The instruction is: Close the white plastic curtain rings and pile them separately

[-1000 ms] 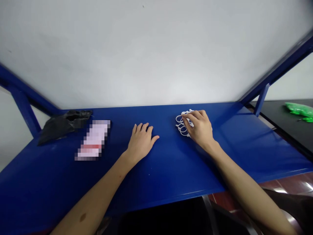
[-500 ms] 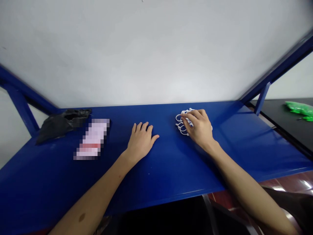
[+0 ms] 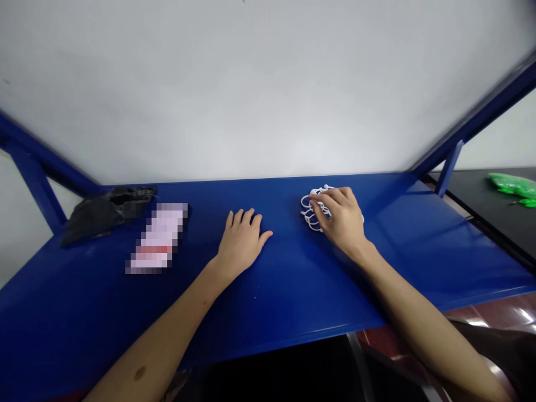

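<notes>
My left hand (image 3: 243,240) lies flat, palm down, on the blue table (image 3: 293,279) near its middle, fingers stretched forward and holding nothing. My right hand (image 3: 341,218) rests on a small pile of white plastic rings or loops (image 3: 310,212) at the back right of the table. Its fingers curl over the pile and hide most of it. Whether the fingers grip any of the loops I cannot make out.
A crumpled black bag (image 3: 104,212) lies at the back left. Beside it sits a blurred pinkish flat item (image 3: 157,237). A white wall rises behind the table. Blue frame bars (image 3: 448,167) slant up on both sides. A black table with a green bag (image 3: 513,187) stands right.
</notes>
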Demonstrator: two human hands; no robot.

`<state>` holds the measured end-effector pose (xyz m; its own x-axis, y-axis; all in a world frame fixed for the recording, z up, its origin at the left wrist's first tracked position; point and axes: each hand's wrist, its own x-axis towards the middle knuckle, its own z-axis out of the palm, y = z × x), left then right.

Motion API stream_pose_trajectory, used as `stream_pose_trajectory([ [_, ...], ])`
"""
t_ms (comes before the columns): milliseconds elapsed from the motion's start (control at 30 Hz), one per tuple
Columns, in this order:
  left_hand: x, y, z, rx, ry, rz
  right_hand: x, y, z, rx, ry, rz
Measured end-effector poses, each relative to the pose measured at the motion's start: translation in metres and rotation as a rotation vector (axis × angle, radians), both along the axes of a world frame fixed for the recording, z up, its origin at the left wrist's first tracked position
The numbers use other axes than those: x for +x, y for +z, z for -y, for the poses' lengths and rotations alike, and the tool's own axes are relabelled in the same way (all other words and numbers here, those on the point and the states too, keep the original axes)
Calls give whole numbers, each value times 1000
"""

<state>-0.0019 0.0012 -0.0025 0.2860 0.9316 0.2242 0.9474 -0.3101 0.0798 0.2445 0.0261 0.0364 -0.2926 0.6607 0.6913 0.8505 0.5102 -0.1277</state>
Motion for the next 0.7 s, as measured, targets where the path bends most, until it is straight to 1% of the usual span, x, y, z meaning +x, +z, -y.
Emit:
stream_pose_trajectory([
  [167,0,0,0,-13,10,-4,1,0,-1,4,-6,17],
  [367,2,2,2,-50,26,3,5,-1,-3,19,-41,26],
  [533,2,5,2,-76,33,19,6,-2,-5,2,-47,16],
  [700,1,3,2,-63,33,9,4,-2,-3,-38,-29,-16],
])
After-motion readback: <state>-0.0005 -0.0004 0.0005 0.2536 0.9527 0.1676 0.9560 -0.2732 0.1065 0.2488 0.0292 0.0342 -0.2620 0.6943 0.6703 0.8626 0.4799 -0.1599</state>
